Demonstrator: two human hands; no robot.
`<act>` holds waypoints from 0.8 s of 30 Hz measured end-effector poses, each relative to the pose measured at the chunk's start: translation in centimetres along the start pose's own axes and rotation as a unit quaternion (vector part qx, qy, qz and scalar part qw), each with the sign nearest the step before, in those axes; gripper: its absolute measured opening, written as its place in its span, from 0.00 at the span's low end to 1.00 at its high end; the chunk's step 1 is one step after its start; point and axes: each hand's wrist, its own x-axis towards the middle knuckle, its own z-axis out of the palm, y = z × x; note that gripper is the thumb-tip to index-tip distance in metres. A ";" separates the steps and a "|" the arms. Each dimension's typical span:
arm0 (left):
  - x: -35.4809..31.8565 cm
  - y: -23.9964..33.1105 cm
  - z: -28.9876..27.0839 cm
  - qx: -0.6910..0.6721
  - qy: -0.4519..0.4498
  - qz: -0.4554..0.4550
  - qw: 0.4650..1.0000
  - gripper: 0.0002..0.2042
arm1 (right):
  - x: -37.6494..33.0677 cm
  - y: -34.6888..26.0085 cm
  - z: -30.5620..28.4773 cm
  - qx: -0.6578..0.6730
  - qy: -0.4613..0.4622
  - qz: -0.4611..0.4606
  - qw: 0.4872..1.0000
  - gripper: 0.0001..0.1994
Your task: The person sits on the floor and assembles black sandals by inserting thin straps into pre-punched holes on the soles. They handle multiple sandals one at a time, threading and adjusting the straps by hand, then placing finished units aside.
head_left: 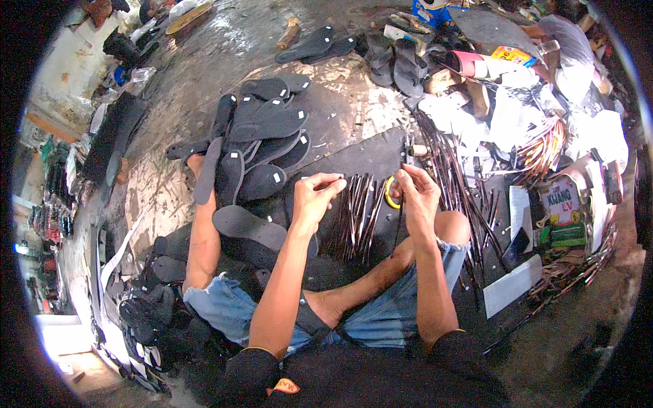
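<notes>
My left hand [313,198] is raised over my crossed legs, its thumb and forefinger pinched together. A tiny pale spot shows at those fingertips; I cannot make out what it is. Level with it on the right, my right hand [420,198] is closed in a similar pinch, and anything in it is too small to tell. Between and below the hands lies a row of thin dark brown strips [356,216] on a black sheet [371,155]. A yellow loop [391,193], perhaps a scissor handle, sits just left of my right hand.
Black sandal soles [269,124] with small white stickers are piled at the left, and one loose sole [249,228] lies nearer. More long strips [445,160] spread out at the right. Beyond them is a heap of plastic bags [578,132]. Pale card pieces [511,285] lie front right.
</notes>
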 end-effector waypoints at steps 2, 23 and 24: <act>-2.6 2.2 -0.6 -0.038 0.002 0.041 0.998 0.10 | -0.9 -1.2 1.9 -0.085 -0.037 -0.009 0.996 0.12; -14.4 8.8 -6.3 -0.127 0.034 0.204 0.970 0.10 | -11.9 -9.2 11.4 -0.078 -0.201 -0.182 0.959 0.09; -14.4 8.6 -6.5 -0.119 0.032 0.197 0.973 0.10 | -12.0 -8.8 11.4 -0.067 -0.204 -0.159 0.964 0.09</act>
